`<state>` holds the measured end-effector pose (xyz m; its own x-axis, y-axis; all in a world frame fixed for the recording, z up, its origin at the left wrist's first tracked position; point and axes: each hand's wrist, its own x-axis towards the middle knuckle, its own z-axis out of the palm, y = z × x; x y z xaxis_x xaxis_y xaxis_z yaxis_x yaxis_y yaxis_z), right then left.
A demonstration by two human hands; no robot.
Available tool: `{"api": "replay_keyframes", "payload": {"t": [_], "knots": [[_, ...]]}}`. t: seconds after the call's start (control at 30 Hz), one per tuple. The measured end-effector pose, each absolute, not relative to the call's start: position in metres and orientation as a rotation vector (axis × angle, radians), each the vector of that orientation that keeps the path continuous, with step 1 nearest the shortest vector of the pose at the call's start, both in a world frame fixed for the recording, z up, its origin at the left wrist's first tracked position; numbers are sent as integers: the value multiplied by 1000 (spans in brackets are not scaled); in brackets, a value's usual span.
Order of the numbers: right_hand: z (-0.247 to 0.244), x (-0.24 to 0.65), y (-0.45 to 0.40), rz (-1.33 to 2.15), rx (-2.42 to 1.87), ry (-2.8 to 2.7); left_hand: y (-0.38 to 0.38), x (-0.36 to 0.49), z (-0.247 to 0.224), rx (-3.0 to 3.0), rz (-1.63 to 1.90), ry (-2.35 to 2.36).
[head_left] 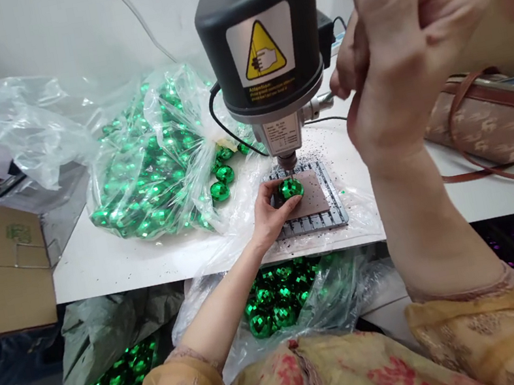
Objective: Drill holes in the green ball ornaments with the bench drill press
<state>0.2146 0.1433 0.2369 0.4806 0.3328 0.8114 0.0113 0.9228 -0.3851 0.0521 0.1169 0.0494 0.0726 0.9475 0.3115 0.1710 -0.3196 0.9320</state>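
Thumb and fingers of the left hand (268, 214) pinch a shiny green faceted ball (291, 189), and it sits right under the drill chuck (287, 160)! The bit meets its top, though whether it has gone in is too small to tell. Up on the other side, the right hand (397, 41) is raised with fingers curled in, right by the lever (324, 101) of the drill press (262, 39); whether they grip it, I cannot tell. Beneath the ball lies a brown board (316, 198) on the slotted grey base (338, 211), dark specks all around (quite a scatter!). Farther left on the bench (82, 270), a clear plastic bag (134, 174) bulges with green balls, two loose ones (219, 191) beside it. Over on the right, a patterned handbag (487, 115); below the bench edge, more green balls (278, 295) gleam.
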Motion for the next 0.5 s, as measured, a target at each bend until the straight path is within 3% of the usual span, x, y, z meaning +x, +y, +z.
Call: {"api": "replay_keyframes", "payload": {"t": [0.1, 0.23, 0.37, 0.5], "knots": [[242, 216, 154, 221, -397, -1042, 84, 33, 61, 1783, 1361, 1171], [238, 217, 164, 171, -393, -1007, 20, -12, 57, 2292, 1151, 927], [236, 216, 169, 148, -337, -961, -31, -61, 14, 2783, 603, 1049], [236, 214, 161, 218, -337, -974, -51, -88, -20, 2501, 63, 1552]]}}
